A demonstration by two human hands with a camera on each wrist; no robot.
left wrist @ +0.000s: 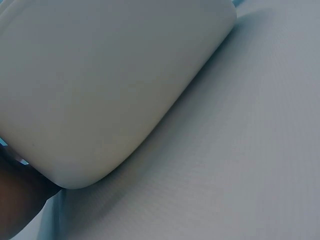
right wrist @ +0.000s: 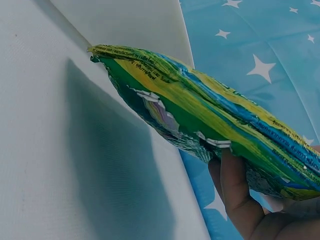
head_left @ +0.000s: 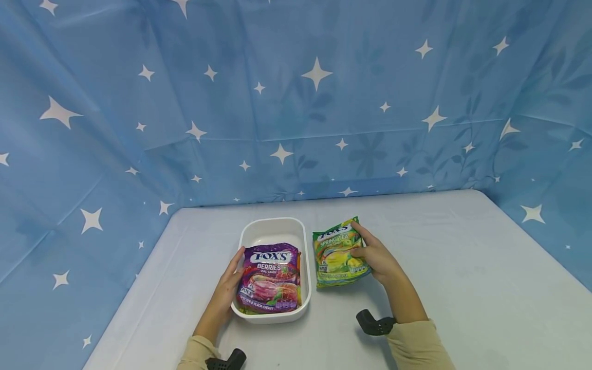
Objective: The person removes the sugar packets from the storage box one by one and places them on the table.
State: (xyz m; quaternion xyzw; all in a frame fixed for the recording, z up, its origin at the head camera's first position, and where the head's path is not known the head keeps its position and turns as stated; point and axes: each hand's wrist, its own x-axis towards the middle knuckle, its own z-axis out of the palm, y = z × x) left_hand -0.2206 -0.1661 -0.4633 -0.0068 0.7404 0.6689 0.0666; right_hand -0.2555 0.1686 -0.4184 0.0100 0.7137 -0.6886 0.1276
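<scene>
A white plastic tub (head_left: 273,226) sits on the table, holding a purple FOX'S Berries candy bag (head_left: 270,280) face up. Edges of other packaging, orange and green, show beneath that bag. My left hand (head_left: 226,290) grips the tub's left wall near the rim; in the left wrist view the tub's outer side (left wrist: 110,90) fills much of the frame. To the right of the tub, my right hand (head_left: 376,257) holds a green and yellow FOX'S Spring Tea candy bag (head_left: 339,257) by its right side. The right wrist view shows this candy bag (right wrist: 200,110) raised off the table, its shadow below.
A white-covered table (head_left: 462,267) spreads around the tub, with its far edge against a blue star-patterned curtain (head_left: 296,118). Dark wrist cameras sit at both sleeves, the right one (head_left: 374,324) just above the table.
</scene>
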